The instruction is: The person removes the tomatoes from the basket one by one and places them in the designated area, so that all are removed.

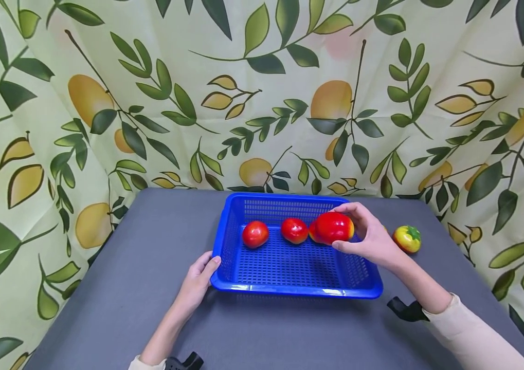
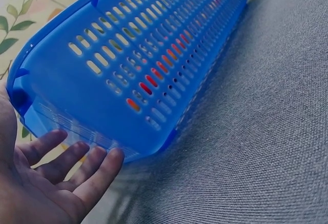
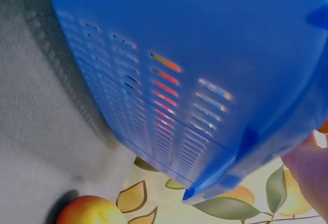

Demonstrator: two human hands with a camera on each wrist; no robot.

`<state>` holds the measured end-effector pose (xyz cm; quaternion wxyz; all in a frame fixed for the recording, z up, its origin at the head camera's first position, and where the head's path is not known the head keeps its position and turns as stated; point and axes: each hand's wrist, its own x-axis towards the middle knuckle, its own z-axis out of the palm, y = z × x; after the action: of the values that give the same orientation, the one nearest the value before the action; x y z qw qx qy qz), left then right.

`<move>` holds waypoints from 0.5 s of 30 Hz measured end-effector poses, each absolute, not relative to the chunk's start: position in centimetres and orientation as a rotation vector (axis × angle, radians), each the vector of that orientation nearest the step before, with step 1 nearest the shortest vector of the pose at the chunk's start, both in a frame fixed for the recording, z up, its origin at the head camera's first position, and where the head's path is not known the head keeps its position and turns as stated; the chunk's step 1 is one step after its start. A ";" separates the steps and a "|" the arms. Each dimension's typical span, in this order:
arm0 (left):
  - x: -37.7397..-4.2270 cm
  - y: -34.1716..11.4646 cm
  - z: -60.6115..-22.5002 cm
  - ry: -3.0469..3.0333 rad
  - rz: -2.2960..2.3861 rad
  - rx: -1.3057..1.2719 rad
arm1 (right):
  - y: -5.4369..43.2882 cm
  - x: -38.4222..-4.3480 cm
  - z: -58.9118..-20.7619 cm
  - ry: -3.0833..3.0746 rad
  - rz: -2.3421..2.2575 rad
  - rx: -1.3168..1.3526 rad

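Note:
A blue plastic basket [image 1: 285, 292] with slotted walls is on the grey table. My left hand [image 1: 200, 280] grips its left rim, thumb on top; in the left wrist view the fingers [image 2: 100, 175] of that hand lie against the outer wall. Over the basket's right side, my right hand [image 1: 365, 234] holds a shiny red fruit [image 1: 333, 227] with a yellowish end between thumb and fingers. Part of another red-and-yellow fruit [image 1: 312, 234] shows behind it. Two more red fruits [image 1: 255, 234] are in the basket, at its left and middle.
Right of the basket, a yellow-and-red fruit [image 1: 407, 239] with a green leafy top lies on the table [image 1: 164, 226]. My right forearm passes in front of that side. Behind the table hangs a leaf-and-fruit patterned cloth [image 1: 280, 103].

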<state>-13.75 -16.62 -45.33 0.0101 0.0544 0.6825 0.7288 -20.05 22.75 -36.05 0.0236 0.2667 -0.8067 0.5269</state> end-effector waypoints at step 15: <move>-13.9 -16.6 -45.5 2.173 2.249 0.183 | 25.0 -18.9 -36.3 -2.562 1.498 0.753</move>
<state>-13.92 -16.62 -45.53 0.0047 0.0584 0.6937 0.7179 -18.89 25.01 -36.30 0.0396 0.2458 -0.8361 0.4889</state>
